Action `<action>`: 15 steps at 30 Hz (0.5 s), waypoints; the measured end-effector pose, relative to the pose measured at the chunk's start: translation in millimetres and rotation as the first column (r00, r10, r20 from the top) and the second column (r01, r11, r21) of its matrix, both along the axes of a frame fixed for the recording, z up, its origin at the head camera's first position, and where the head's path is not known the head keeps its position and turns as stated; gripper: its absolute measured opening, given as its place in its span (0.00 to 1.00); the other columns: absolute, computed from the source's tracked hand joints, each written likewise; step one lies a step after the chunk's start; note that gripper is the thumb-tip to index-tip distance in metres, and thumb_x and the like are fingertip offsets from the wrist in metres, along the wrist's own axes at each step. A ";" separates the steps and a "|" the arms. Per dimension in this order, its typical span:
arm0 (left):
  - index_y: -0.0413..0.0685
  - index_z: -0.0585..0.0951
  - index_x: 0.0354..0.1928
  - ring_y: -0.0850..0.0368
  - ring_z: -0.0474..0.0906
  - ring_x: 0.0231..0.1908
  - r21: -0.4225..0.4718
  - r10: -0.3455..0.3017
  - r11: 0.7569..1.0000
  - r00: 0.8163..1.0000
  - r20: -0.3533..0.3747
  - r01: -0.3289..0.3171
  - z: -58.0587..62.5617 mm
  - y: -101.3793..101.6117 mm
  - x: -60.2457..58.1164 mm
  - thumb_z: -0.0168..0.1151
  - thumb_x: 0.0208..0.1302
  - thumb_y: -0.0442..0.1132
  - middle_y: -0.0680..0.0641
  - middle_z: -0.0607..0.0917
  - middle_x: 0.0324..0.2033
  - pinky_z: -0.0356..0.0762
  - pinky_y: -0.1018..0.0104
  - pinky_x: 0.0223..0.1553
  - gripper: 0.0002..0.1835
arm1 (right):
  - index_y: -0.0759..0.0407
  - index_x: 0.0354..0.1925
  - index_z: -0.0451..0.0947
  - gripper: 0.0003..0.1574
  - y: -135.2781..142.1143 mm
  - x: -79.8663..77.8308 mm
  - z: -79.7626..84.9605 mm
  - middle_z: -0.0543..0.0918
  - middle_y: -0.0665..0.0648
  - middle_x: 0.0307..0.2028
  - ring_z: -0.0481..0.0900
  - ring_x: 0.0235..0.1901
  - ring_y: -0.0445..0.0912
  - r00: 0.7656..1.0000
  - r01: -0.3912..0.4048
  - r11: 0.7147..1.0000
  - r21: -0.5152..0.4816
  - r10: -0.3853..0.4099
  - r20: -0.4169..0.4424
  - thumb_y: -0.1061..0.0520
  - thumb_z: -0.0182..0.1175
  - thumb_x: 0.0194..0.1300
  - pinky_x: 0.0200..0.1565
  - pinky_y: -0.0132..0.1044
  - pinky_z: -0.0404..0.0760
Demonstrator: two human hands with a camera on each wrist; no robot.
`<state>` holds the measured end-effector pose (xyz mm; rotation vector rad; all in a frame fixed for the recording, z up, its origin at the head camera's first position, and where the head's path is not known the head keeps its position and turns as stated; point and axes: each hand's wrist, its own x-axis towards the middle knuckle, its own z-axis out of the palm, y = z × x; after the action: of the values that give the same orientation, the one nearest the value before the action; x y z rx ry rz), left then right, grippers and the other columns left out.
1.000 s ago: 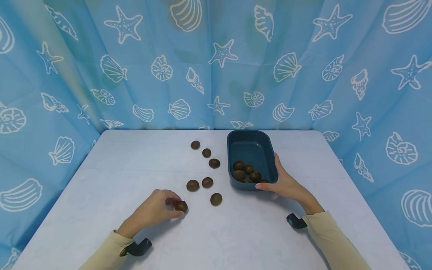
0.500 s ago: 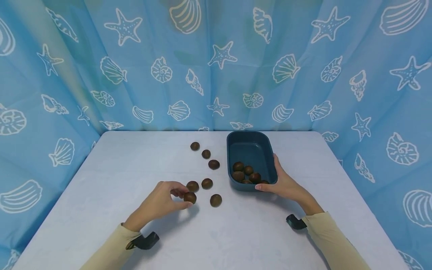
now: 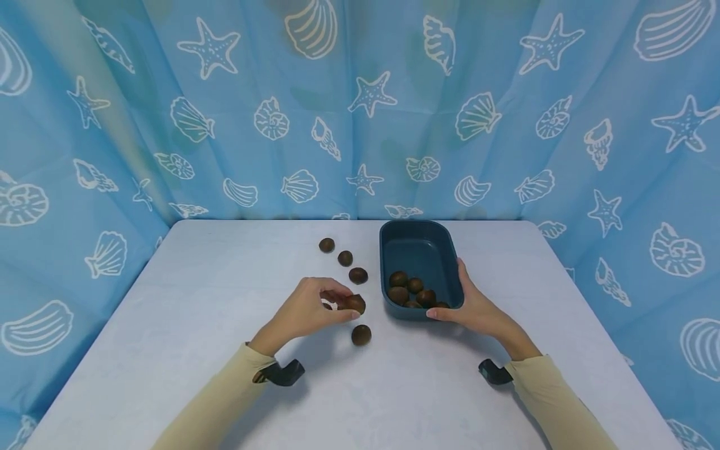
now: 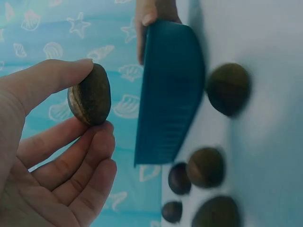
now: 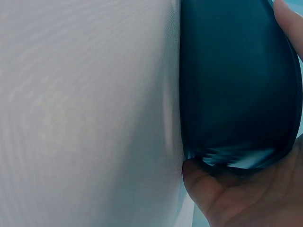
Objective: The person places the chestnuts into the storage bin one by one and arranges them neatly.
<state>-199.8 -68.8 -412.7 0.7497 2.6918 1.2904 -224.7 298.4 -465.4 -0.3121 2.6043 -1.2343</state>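
Left hand (image 3: 306, 307): brown nut (image 4: 96, 97) pinched; right hand (image 3: 477, 306): teal bin (image 3: 416, 252) gripped; transfer step suggested, release inside likely needed.

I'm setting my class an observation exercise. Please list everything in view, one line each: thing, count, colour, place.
Table: one, white, under everything
Curtain: blue with white shells and starfish, behind and beside the table
Box: one, dark teal, right of centre
Nuts in the box, chestnut-like: at least six, brown, near end
Loose nuts: at least five, brown, left of the box, some hidden
Held nut: one, brown, above the table
Wrist devices: two, black, at the cuffs
Sleeves: two, beige, foreground
Left hand: one, pinching the held nut
Right hand: one, gripping the box
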 end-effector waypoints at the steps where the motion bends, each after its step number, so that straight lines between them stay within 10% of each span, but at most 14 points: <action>1: 0.50 0.89 0.47 0.56 0.86 0.39 0.005 -0.007 1.000 1.000 -0.004 0.007 1.0 5.1 -2.8 0.78 0.57 0.48 0.54 0.91 0.38 0.86 0.60 0.43 0.18 | 0.44 0.80 0.13 0.88 -0.1 -0.2 -0.3 0.31 0.65 0.84 0.40 0.81 0.71 1.000 0.000 1.000 -0.002 0.000 -0.002 0.36 0.75 0.57 0.72 0.76 0.54; 8: 0.48 0.89 0.47 0.47 0.87 0.42 0.060 -0.046 0.997 0.998 -0.033 0.048 4.8 37.1 -19.3 0.78 0.57 0.48 0.52 0.90 0.37 0.85 0.49 0.49 0.18 | 0.46 0.81 0.14 0.88 -0.9 -0.7 -1.6 0.32 0.66 0.83 0.41 0.81 0.72 1.000 -0.002 1.000 -0.003 0.002 -0.009 0.36 0.75 0.57 0.71 0.76 0.55; 15: 0.48 0.89 0.50 0.53 0.86 0.43 0.072 -0.028 0.997 0.999 -0.039 0.031 9.0 65.7 -34.3 0.77 0.59 0.51 0.53 0.91 0.40 0.85 0.61 0.47 0.20 | 0.44 0.81 0.16 0.86 -0.4 -0.8 -2.7 0.35 0.64 0.84 0.43 0.81 0.70 0.999 -0.018 0.999 -0.050 0.016 -0.036 0.38 0.75 0.57 0.70 0.77 0.56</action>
<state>-234.1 -3.0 -403.7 0.8267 2.6653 1.3875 -225.5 298.1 -468.1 -0.3680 2.5975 -1.3023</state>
